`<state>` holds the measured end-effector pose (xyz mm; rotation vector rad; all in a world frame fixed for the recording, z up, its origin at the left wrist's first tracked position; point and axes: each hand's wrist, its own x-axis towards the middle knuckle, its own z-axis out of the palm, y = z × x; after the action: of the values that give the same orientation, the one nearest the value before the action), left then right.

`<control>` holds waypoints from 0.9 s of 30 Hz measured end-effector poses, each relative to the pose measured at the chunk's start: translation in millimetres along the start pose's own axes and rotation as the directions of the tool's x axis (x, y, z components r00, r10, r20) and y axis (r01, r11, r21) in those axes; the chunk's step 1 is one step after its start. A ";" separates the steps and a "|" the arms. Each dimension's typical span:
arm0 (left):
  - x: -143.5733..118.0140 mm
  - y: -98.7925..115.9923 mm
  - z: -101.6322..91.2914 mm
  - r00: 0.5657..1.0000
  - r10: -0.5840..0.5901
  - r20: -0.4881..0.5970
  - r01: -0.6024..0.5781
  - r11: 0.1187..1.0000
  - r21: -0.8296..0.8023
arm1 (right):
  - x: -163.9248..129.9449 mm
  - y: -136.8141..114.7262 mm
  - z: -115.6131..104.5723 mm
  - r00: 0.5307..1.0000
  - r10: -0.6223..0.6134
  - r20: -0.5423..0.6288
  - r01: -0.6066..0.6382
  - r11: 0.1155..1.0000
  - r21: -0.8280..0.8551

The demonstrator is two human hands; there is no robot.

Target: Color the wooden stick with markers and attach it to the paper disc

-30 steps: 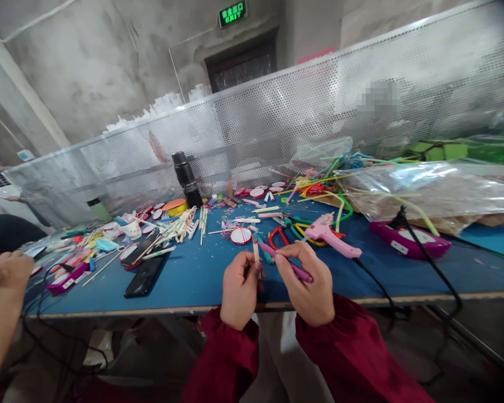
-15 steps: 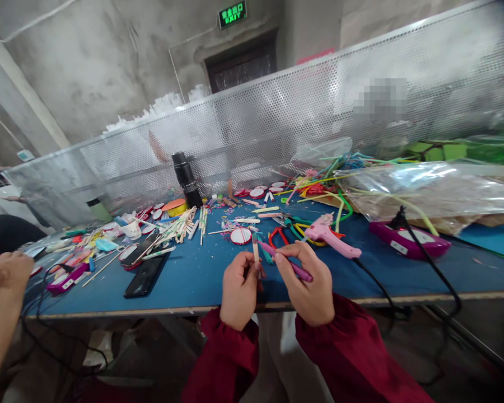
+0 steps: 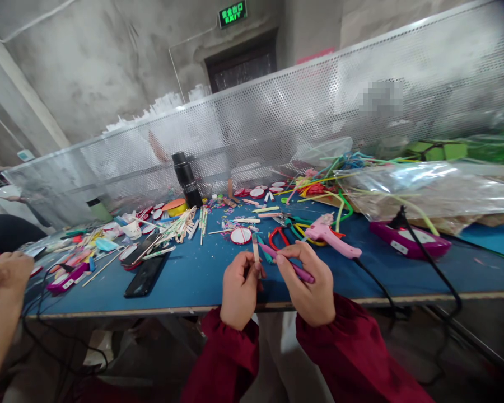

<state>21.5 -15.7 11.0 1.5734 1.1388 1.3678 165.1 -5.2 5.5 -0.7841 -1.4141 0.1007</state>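
Note:
My left hand (image 3: 240, 291) pinches a flat wooden craft stick (image 3: 256, 253), held upright above the table's front edge. The stick's upper end looks darker or coloured. In my right hand (image 3: 311, 285) is a purple marker pen (image 3: 303, 273), gripped like a pencil, its tip pointing left at the stick's upper part. Whether the tip touches the wood I cannot tell. Just beyond the stick lies a white disc with a red rim (image 3: 241, 236). Behind the marker is a teal object (image 3: 266, 256), partly covered. A pink glue gun (image 3: 334, 239) rests beyond my right hand.
Red-handled pliers (image 3: 279, 239) lie near the glue gun. To the left are a black phone (image 3: 145, 280), several patterned sticks (image 3: 185, 223) and a black bottle (image 3: 187, 179). A purple corded box (image 3: 409, 240) stands right. Another person's hand (image 3: 12, 268) is far left. A perforated metal screen (image 3: 256, 123) runs behind.
My right hand and the marker have shifted very slightly to the right. My left hand keeps its hold on the stick in nearly the same place.

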 end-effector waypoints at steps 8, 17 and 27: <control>-0.1 -1.2 0.1 1.000 -0.004 -0.001 0.004 1.000 -0.005 | 0.8 -2.3 -0.2 1.000 0.009 -0.027 -0.010 1.000 -0.013; -0.2 -1.4 0.4 1.000 -0.007 0.004 0.007 1.000 0.000 | -1.1 -0.9 0.5 0.998 -0.056 0.001 0.056 0.998 -0.020; 0.0 0.0 0.5 1.000 0.001 0.002 -0.001 1.000 0.008 | -1.2 -0.8 0.2 0.999 -0.048 0.018 0.048 0.999 -0.017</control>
<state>22.0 -15.7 10.9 1.5810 1.1431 1.3636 164.3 -6.3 4.9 -0.7653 -1.4512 0.0582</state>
